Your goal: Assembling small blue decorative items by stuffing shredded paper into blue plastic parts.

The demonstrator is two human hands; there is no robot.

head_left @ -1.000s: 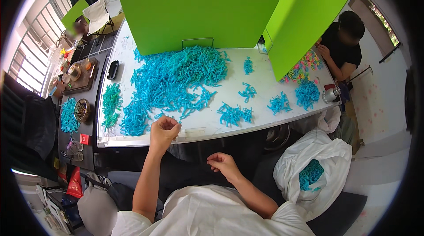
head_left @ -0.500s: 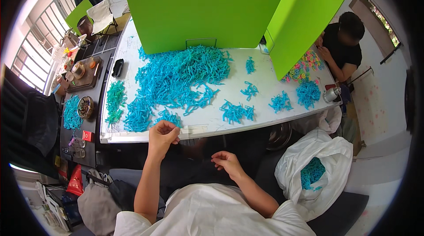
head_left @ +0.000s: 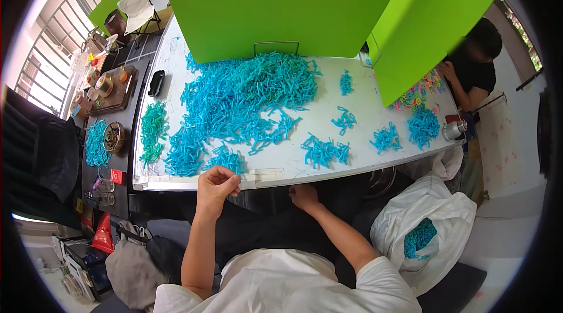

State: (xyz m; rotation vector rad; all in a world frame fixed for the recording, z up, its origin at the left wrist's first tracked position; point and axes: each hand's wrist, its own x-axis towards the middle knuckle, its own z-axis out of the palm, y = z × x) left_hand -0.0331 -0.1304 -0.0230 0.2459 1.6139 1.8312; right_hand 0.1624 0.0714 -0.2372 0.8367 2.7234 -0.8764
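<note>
My left hand (head_left: 217, 185) is at the front edge of the white table (head_left: 281, 167), thumb and fingertips pinched together; anything between them is too small to make out. It is nearest to a small heap of blue plastic pieces (head_left: 225, 159). Lower and to the right, just off the table's edge, my right hand (head_left: 304, 197) has its fingers curled in, and what they hold, if anything, is hidden. A large pile of blue and teal pieces (head_left: 246, 93) spreads over the table's left and middle. Smaller blue clusters (head_left: 324, 151) lie to the right.
Green boards (head_left: 281, 8) stand along the table's back. On the left are green pieces (head_left: 153, 131) and a black tray (head_left: 156, 83). A white sack (head_left: 387, 225) of blue pieces stands at my right. Another person (head_left: 478, 67) sits behind the right board, near multicoloured pieces (head_left: 419, 95).
My right hand has moved forward, up to the table's front edge, and its fingers have curled in. My left hand keeps its pinch almost in place. The view has shifted slightly.
</note>
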